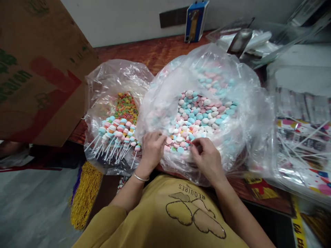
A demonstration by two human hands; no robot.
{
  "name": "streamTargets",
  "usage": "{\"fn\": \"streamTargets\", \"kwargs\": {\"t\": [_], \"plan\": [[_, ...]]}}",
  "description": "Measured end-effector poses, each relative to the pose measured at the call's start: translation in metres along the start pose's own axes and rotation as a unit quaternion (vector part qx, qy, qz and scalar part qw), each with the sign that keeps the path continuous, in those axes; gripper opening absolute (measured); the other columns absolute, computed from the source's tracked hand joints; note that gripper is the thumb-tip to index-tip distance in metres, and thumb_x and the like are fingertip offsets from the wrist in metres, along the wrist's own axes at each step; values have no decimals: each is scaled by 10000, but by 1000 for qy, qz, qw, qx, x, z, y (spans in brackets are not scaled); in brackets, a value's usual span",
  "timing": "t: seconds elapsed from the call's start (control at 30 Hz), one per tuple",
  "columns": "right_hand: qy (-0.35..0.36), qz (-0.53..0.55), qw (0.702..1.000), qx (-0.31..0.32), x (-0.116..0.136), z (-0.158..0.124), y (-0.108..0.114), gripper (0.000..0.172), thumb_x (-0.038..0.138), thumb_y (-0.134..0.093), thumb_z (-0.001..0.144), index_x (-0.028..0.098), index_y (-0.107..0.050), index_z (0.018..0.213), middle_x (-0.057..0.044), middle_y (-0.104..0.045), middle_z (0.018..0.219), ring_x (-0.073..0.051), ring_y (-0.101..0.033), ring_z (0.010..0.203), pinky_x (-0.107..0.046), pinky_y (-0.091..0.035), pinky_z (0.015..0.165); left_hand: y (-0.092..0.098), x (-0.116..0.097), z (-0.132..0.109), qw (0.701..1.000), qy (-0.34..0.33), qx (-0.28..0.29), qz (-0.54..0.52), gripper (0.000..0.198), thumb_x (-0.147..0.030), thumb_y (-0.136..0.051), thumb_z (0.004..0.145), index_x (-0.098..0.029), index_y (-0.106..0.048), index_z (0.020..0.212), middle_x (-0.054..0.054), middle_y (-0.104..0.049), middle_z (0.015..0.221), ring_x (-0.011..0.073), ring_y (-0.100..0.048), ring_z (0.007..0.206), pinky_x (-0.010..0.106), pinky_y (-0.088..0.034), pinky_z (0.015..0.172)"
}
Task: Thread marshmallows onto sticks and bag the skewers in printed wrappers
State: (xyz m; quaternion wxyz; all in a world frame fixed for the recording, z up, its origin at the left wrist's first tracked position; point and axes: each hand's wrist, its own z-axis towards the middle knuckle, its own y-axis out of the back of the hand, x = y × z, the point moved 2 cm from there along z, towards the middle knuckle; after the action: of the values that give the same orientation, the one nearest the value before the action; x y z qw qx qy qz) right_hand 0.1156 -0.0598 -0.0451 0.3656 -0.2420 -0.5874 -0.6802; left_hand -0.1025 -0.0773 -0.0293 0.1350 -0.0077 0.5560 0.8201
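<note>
A large clear plastic bag [165, 93] lies opened out in front of me, full of pink, white and pale blue candies [199, 113]. My left hand [153, 147] is at the bag's near left edge, thumb and forefinger pinched on a round pink candy [169, 141]. Across from it, my right hand [207, 156] is over the near side of the pile with its fingers pinched together; what they hold is too small to make out. Left of my left hand, many candy lollipops [117, 132] with white sticks rest on a second plastic bag [119, 72] beside small colourful rings [126, 107].
A tall cardboard box [38, 75] stands at the left. On the right is a clear bin [274, 137] with printed wrappers and white sticks. A blue device [197, 21] stands by the wall, near a clear tray [261, 60] holding a bottle. The table's [129, 50] near edge is close to my body.
</note>
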Motion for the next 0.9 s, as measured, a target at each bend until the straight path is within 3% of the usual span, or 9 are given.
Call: {"fn": "streamTargets", "kwargs": {"t": [0.17,0.27,0.33,0.4,0.5,0.6,0.7,0.77,0.9], "plan": [[-18,73,997,-2,6,-4,3,70,255,-592,919,213,-627,961,-31,-673,881,-151,-566,643,-300,-456,634,12,22,0,998,27,46,-36,250,-112,-599,935,-225,-704,1131,67,-722,987,262,-641,968,410,-453,857],[47,106,993,18,27,-5,5,154,200,-535,945,214,-652,1044,-44,-666,918,-175,-613,756,-314,-488,708,16,27,-6,993,55,23,-102,264,-87,-542,950,-202,-684,1140,68,-727,1014,228,-667,977,360,-489,848],[113,116,983,88,42,-6,2,218,154,-490,951,217,-670,1057,-54,-658,947,-193,-633,862,-322,-497,771,16,27,-10,990,67,6,-125,261,-93,-523,961,-197,-667,1152,69,-727,1032,215,-674,985,342,-504,856],[168,89,959,210,53,-10,-7,247,124,-469,948,221,-686,1016,-44,-643,932,-184,-630,858,-304,-486,763,16,26,-15,990,67,8,-127,238,-109,-538,962,-185,-650,1158,71,-728,1028,211,-678,964,338,-513,848],[199,-56,927,314,53,-18,-24,252,125,-478,954,216,-710,992,-42,-632,910,-162,-595,737,-273,-413,648,22,27,-24,990,49,46,-125,123,-187,-597,964,-174,-648,1074,69,-721,971,211,-673,910,350,-519,830],[165,-195,931,261,44,-22,-38,229,163,-490,978,188,-717,987,-79,-638,947,-166,-580,695,-279,-303,560,30,28,-37,984,-20,126,-124,165,-354,-705,922,-220,-675,1013,58,-721,1011,245,-654,1038,469,-475,1020],[149,-227,943,194,39,-22,-41,225,191,-489,993,173,-701,918,-87,-627,933,-166,-571,679,-291,-253,535,34,29,-51,979,-68,177,-74,323,-337,-779,857,-273,-682,1159,86,-686,1261,326,-545,1308,676,-274,1180],[155,-199,953,171,42,-22,-39,245,212,-476,1008,173,-681,879,-80,-617,906,-162,-560,669,-287,-273,543,34,30,-59,981,-69,176,-42,295,-197,-724,876,-271,-688,1160,98,-666,1315,334,-503,1368,723,-233,1189],[163,-47,965,198,54,-23,-35,260,239,-463,1031,185,-641,850,-53,-608,857,-165,-580,724,-272,-381,628,36,29,-65,985,-78,136,-73,249,-72,-618,887,-254,-716,1027,72,-709,1213,287,-547,1327,650,-329,1196]]}}
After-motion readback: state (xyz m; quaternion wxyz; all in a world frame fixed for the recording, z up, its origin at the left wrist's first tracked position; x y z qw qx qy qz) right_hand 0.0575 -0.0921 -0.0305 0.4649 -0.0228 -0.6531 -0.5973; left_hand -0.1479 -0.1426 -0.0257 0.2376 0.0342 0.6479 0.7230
